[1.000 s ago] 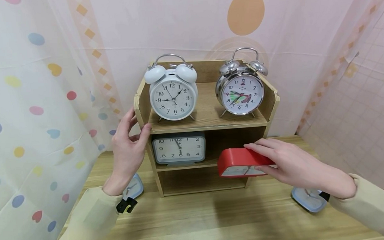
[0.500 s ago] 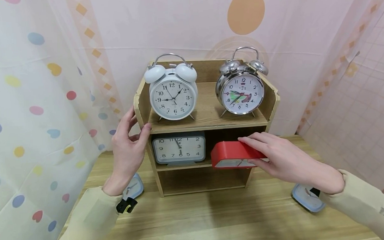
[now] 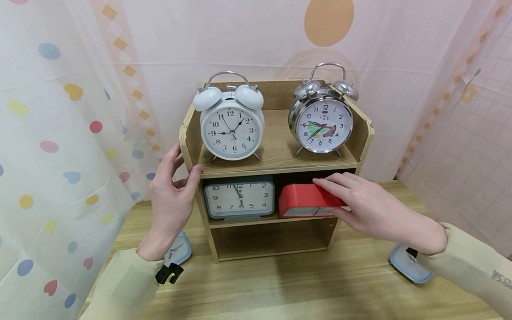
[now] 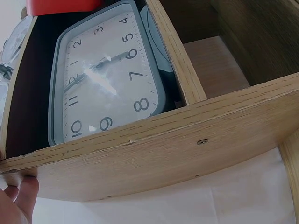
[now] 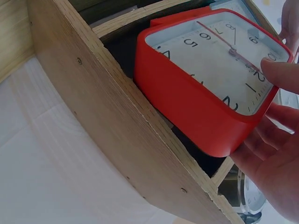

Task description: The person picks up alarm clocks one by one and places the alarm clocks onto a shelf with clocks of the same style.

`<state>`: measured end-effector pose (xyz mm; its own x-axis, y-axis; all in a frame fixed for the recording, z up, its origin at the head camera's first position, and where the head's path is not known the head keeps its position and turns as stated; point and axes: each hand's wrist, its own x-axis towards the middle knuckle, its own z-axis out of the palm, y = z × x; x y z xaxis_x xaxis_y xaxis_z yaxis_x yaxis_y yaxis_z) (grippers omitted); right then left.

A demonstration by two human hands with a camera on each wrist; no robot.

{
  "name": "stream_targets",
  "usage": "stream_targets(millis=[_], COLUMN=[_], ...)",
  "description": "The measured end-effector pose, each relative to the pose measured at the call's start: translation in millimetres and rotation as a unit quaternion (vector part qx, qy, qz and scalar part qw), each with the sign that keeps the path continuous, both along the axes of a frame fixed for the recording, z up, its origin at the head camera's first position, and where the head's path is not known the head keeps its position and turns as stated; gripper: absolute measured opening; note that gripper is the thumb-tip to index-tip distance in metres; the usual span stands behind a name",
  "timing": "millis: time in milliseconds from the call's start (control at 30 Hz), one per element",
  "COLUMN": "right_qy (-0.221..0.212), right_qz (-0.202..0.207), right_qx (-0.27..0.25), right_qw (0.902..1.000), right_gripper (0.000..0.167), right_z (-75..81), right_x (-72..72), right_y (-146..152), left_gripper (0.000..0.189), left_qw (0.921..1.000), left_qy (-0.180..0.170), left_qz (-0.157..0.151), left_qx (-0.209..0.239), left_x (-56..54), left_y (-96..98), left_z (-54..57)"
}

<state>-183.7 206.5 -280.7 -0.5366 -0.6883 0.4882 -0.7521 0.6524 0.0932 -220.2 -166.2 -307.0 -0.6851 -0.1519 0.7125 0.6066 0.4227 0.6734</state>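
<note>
My right hand (image 3: 367, 205) holds a red alarm clock (image 3: 304, 196) by its top and front, thumb on the face in the right wrist view. The clock is at the opening of the middle tier of a small wooden shelf (image 3: 277, 168), right of a grey-blue alarm clock (image 3: 240, 203). Its face tilts downward in the head view. My left hand (image 3: 172, 196) grips the shelf's left side panel, thumb at the front edge, other fingers partly hidden behind it. On the top tier stand a white twin-bell alarm clock (image 3: 232, 132) and a silver twin-bell alarm clock (image 3: 322, 127).
The shelf stands on a wooden table (image 3: 261, 296) with patterned curtains behind and at the sides. A blue-rimmed clock (image 3: 180, 249) lies partly hidden by the left wrist; another blue-rimmed clock (image 3: 409, 265) is beside the right forearm. The shelf has a bottom tier (image 3: 271, 242).
My right hand has moved the red alarm clock up, to the left and inward, from in front of the shelf into the middle tier's opening. The left hand stays on the side panel.
</note>
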Motion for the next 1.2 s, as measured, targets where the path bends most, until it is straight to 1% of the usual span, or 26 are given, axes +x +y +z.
stream_targets(millis=[267, 533, 667, 900, 1200], right_qy=[-0.02, -0.026, -0.03, -0.02, -0.014], right_qz=[-0.027, -0.039, -0.04, -0.035, -0.034], right_qx=[0.011, 0.02, 0.021, 0.028, 0.033], right_qw=[0.9994, 0.9987, 0.9985, 0.9988, 0.9988], right_gripper=[0.058, 0.057, 0.056, 0.055, 0.055], right_z=[-1.8, -5.1, -6.1, -9.4, -12.1], right_x=[-6.2, -12.6, -15.6, -19.8, -21.0], right_y=[-4.7, -7.6, -8.0, -7.7, -8.1], left_gripper=[0.061, 0.061, 0.061, 0.06, 0.059], left_qw=[1.0, 1.0, 1.0, 1.0, 1.0], left_qy=[-0.005, -0.006, -0.006, -0.004, -0.003], left_qz=[-0.002, 0.0, -0.002, -0.004, 0.0], left_qx=[0.003, -0.001, 0.002, 0.007, 0.008], left_x=[0.7, 0.9, 1.4, 1.6, 0.6], left_y=[0.5, -0.1, 0.0, 0.6, 0.0], left_z=[0.7, 1.1, 1.0, 0.7, 0.0])
